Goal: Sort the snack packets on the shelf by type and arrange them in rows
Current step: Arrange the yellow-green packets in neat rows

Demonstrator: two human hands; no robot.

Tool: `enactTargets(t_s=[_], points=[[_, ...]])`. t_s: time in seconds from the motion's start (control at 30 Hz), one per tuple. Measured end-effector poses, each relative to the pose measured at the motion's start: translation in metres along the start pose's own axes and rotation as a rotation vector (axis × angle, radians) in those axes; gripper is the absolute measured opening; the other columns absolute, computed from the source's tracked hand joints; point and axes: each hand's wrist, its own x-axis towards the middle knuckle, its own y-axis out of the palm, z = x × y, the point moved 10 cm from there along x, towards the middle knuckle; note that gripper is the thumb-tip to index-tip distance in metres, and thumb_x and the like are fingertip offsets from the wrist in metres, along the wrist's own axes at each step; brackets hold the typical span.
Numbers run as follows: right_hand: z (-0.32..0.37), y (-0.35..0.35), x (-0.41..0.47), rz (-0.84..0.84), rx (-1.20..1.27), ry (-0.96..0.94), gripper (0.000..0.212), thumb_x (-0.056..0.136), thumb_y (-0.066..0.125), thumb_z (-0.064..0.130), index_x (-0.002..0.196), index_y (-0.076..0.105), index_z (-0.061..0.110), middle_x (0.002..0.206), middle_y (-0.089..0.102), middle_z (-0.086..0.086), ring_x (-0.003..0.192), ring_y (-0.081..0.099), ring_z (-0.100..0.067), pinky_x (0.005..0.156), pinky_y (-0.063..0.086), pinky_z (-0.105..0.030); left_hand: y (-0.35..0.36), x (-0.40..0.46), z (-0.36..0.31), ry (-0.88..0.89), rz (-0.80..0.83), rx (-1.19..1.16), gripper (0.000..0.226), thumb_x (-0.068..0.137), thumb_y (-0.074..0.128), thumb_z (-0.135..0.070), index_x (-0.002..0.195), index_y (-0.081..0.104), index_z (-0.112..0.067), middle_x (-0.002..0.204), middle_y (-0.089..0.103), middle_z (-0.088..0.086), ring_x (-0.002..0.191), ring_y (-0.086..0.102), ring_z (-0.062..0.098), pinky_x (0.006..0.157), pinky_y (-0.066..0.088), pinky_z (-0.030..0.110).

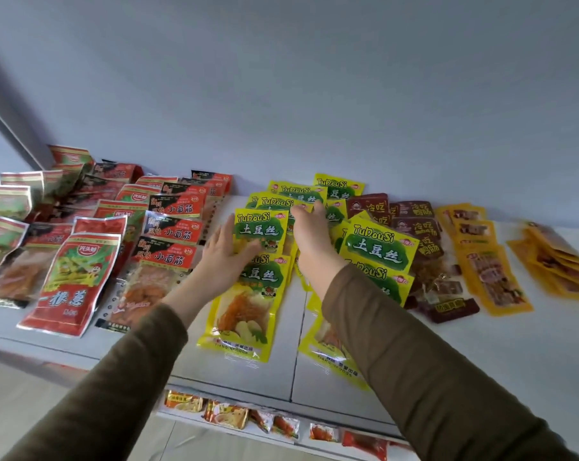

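Yellow-green TuDouSi packets [245, 307] lie overlapping in rows in the middle of the white shelf [235, 371]. My left hand [223, 249] lies flat against the left edge of that row, fingers on one packet [261, 227]. My right hand [309, 234] presses on the packets just to the right, fingers spread, holding nothing. A second yellow-green row [378, 251] lies under and beside my right forearm. To the left lie red packets [72, 281] and black-and-red packets [168, 257]. Dark red packets [421, 241] and orange-yellow packets [491, 277] lie to the right.
A pale wall rises right behind the shelf. More orange-yellow packets [554, 264] fan out at the far right. A lower shelf holds small packets [228, 414] below the front edge. A seam [298, 344] splits the shelf boards under my right arm.
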Motion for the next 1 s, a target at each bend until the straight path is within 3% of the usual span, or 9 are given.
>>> enactTargets(t_s=[0.13,0.2,0.3,0.33,0.4,0.5,0.63,0.83,1.0], points=[[0.009,0.015,-0.001,0.008,0.002,0.010,0.065,0.099,0.048,0.010,0.159,0.023,0.017,0.157,0.034,-0.006,0.131,0.042,-0.023,0.095,0.034,-0.033,0.004,0.035,0.005,-0.141,0.031,-0.237,0.105,0.089,0.067,-0.064,0.164,0.001,-0.032,0.166,0.031,0.010,0.144,0.043,0.035,0.115,0.040,0.054],[0.011,0.026,-0.005,0.057,0.005,0.018,0.064,0.100,0.047,0.010,0.159,0.024,0.019,0.154,0.038,-0.006,0.117,0.047,-0.020,0.089,0.033,-0.030,0.000,0.045,0.003,-0.125,-0.013,-0.339,0.101,0.091,0.076,-0.045,0.163,0.007,-0.033,0.152,0.046,0.009,0.117,0.067,0.028,0.089,0.060,0.040],[0.009,0.042,-0.013,0.163,-0.073,0.016,0.061,0.102,0.048,0.014,0.158,0.027,0.022,0.156,0.038,-0.005,0.101,0.047,-0.010,0.083,0.034,-0.029,-0.005,0.055,0.010,-0.124,-0.050,-0.453,0.102,0.088,0.081,-0.014,0.162,0.012,-0.030,0.126,0.057,0.002,0.081,0.076,0.020,0.057,0.060,0.028],[0.008,0.046,-0.014,0.187,-0.095,0.012,0.062,0.102,0.049,0.016,0.159,0.025,0.023,0.157,0.037,-0.004,0.089,0.038,-0.010,0.082,0.033,-0.031,-0.006,0.057,0.015,-0.146,-0.050,-0.493,0.103,0.086,0.081,-0.009,0.161,0.013,-0.030,0.125,0.060,0.003,0.077,0.077,0.022,0.057,0.061,0.031],[0.008,0.046,-0.011,0.167,-0.136,-0.021,0.063,0.102,0.051,0.017,0.159,0.024,0.022,0.159,0.036,-0.006,0.123,0.048,-0.011,0.082,0.038,-0.034,-0.006,0.059,0.023,-0.186,-0.037,-0.583,0.106,0.083,0.082,-0.002,0.161,0.015,-0.030,0.116,0.069,0.009,0.070,0.077,0.023,0.054,0.061,0.034],[0.004,0.031,-0.003,0.053,-0.142,-0.012,0.068,0.101,0.053,0.015,0.160,0.021,0.016,0.164,0.026,-0.009,0.148,0.031,-0.029,0.116,0.031,-0.040,-0.004,0.063,0.028,-0.266,0.007,-0.662,0.105,0.080,0.084,-0.003,0.158,0.019,-0.031,0.105,0.074,0.014,0.067,0.077,0.028,0.050,0.060,0.037],[-0.010,0.031,0.003,0.078,0.013,0.140,0.062,0.101,0.051,0.013,0.158,0.026,0.016,0.157,0.036,-0.007,0.133,0.041,-0.023,0.098,0.028,-0.032,-0.003,0.071,0.024,-0.340,0.090,-0.765,0.069,0.087,0.081,-0.015,0.146,0.047,-0.004,0.105,0.078,0.015,0.082,0.078,0.032,0.062,0.063,0.041],[-0.010,0.053,0.003,0.180,-0.001,0.185,0.037,0.098,0.061,0.022,0.134,0.057,0.012,0.134,0.056,-0.004,0.119,0.048,-0.018,0.108,0.031,-0.034,-0.012,0.079,0.021,-0.303,0.079,-0.641,0.043,0.089,0.079,-0.012,0.127,0.061,-0.004,0.112,0.075,0.019,0.099,0.074,0.039,0.091,0.059,0.058],[-0.008,0.050,0.003,0.194,-0.057,0.149,0.045,0.102,0.054,0.027,0.146,0.050,0.014,0.151,0.049,-0.010,0.138,0.046,-0.029,0.118,0.032,-0.045,-0.011,0.083,0.027,-0.304,0.054,-0.584,0.063,0.087,0.080,-0.013,0.142,0.049,-0.007,0.113,0.073,0.013,0.087,0.076,0.028,0.055,0.061,0.033]])
